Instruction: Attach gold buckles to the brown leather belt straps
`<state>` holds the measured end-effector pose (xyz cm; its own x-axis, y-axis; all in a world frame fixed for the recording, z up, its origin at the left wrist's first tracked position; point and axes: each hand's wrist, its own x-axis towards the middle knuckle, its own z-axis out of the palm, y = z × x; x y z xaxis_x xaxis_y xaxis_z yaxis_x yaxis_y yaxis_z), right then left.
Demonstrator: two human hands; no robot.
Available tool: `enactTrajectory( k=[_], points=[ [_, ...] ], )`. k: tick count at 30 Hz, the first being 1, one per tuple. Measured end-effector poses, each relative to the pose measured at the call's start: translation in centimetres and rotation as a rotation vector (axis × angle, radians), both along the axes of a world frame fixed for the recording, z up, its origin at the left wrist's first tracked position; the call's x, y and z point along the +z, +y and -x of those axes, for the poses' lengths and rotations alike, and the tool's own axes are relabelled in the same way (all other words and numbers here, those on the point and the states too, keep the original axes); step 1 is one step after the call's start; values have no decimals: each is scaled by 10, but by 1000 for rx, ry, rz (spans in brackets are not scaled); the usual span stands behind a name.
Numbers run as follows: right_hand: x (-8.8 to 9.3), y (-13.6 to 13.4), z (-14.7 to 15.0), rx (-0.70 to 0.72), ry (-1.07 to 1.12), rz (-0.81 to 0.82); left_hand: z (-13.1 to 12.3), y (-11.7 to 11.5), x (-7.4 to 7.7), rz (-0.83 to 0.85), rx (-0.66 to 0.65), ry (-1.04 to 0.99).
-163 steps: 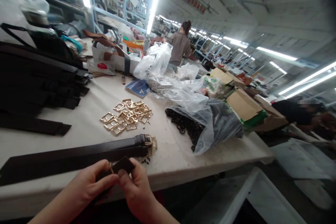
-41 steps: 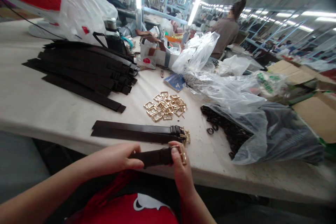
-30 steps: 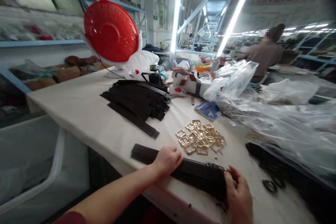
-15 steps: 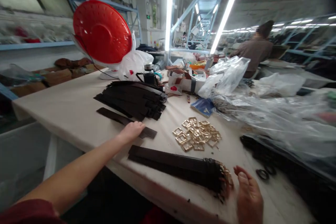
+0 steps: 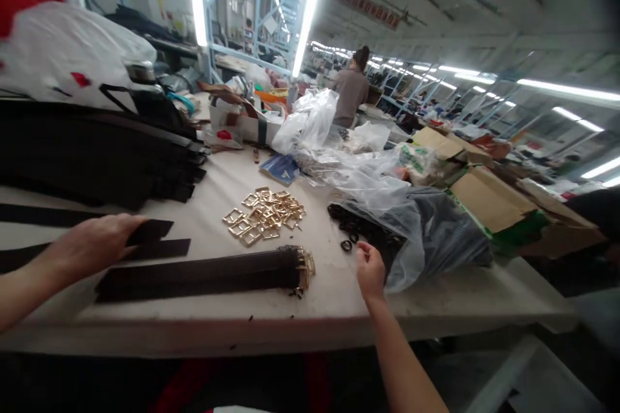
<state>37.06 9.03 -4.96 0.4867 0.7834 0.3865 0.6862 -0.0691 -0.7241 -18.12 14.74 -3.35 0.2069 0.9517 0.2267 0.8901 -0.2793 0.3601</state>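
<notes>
My left hand lies on a loose dark leather strap, with its fingers curled over the strap near its end. A second loose strap lies just below it. In front of me is a bundle of dark belts with gold buckles fitted at the right end. My right hand is at the edge of a heap of small black loops, its fingers pinched together; what they hold is too small to see. A pile of loose gold buckles sits mid-table.
A tall stack of black straps fills the left of the white table. The loops spill from a clear plastic bag on the right. Cardboard boxes, more bags and a blue booklet lie beyond. A person works further back.
My left hand has drawn a loose strap from beside the stack towards me. My right hand left the buckled belts and moved right to the black loops. The camera swung right.
</notes>
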Motion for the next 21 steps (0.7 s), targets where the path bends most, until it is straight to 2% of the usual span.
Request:
enactTrajectory(
  k=[3,4,6,8,10,12,14,15,17,19,21],
  points=[
    [18,3,14,56,1,7,1,-17,15,35,105,16],
    [26,6,25,69,-10,0,5,-22,22,44,138,36],
    [43,13,62,128,-184,-51,16,-31,36,27,228,70],
    [60,17,123,352,-220,-105,25,-38,50,-4,302,93],
    [70,14,201,728,-232,-158,26,-42,61,-27,330,100],
    [69,10,279,1067,-333,-69,27,-46,70,-46,336,90],
    [57,9,338,1255,-436,43,35,-49,80,-67,355,69],
    [50,10,358,1289,-476,99,46,-52,87,-82,383,58],
    [38,12,378,1288,-518,172,81,-60,109,-133,489,42],
    [33,15,381,1272,-533,210,130,-75,140,-225,667,47],
    [33,19,380,1274,-564,252,182,-97,176,-354,897,84]
  ],
)
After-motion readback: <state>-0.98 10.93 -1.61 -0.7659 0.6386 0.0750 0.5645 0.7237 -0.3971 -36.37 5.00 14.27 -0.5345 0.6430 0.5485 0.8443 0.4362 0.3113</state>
